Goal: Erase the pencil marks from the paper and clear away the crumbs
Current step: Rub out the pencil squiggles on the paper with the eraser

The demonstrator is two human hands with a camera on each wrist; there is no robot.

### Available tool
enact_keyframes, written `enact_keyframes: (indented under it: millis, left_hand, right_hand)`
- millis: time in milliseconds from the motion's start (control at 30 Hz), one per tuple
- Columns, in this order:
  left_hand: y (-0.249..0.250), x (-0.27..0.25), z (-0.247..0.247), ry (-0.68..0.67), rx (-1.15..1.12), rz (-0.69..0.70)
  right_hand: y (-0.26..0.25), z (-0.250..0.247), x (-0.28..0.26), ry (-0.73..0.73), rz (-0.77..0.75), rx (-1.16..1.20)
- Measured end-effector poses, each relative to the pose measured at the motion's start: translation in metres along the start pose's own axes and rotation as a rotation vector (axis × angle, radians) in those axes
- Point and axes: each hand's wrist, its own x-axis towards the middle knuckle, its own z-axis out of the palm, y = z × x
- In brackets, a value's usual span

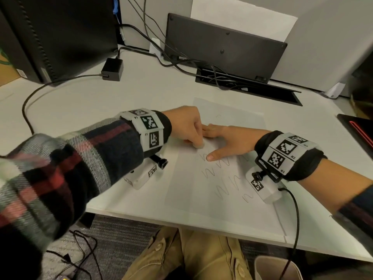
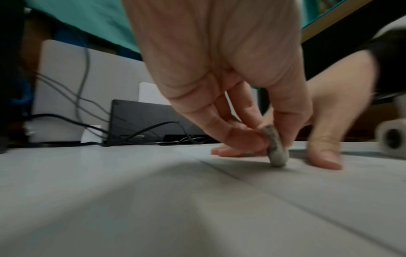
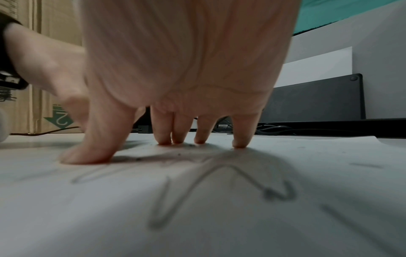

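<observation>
A white sheet of paper (image 1: 201,188) lies on the desk with wavy pencil marks (image 1: 220,172) across its near half; the marks (image 3: 219,182) show close up in the right wrist view. My left hand (image 1: 189,128) pinches a worn grey eraser (image 2: 277,147) between thumb and fingers, its lower end touching the paper. In the head view only the eraser's tip (image 1: 200,146) shows. My right hand (image 1: 228,140) lies spread on the paper, fingertips (image 3: 239,143) and thumb pressing it down just right of the eraser. A few dark crumbs (image 3: 180,153) lie near those fingertips.
A black computer tower (image 1: 56,35) stands at the back left, with a power adapter (image 1: 113,68) and cables trailing over the desk. A dark flat panel (image 1: 224,47) leans at the back behind a cable slot (image 1: 248,85). A black and red item (image 1: 359,128) sits at the right edge.
</observation>
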Motion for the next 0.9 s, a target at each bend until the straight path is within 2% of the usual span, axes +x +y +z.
enact_keyframes:
  millis: [67,200,333,467,600,767,900]
  left_hand:
    - [0.0020,-0.0010,0.0020,-0.029,0.009,0.017]
    - [-0.0050,0.0052,-0.0060,0.049,-0.005,-0.046]
    - [-0.0023,0.0015,-0.0003,-0.055,0.000,-0.001]
    - [-0.0078,0.0035,-0.0059,0.052,0.002,-0.036]
    - [-0.0012,-0.0010,0.0002,-0.056,0.001,0.008]
    - [-0.0074,0.0017,-0.0069,0.060,0.010,-0.032]
    - [-0.0025,-0.0023,-0.0004,-0.065,-0.009,0.002]
  right_hand:
    - [-0.0012,-0.0005,-0.0010,0.001,-0.004,0.001]
    - [-0.0033,-0.0014,-0.0027,0.002,0.017,-0.015]
    - [-0.0041,-0.0017,-0.0029,0.006,0.026,-0.005]
    - [-0.0070,-0.0026,-0.0054,0.010,0.033,-0.022]
    - [-0.0051,-0.0024,-0.0033,0.005,0.035,-0.005]
    - [-0.0071,-0.0023,-0.0050,0.005,0.041,-0.025]
    - [-0.0050,-0.0025,-0.0032,0.008,0.037,-0.013]
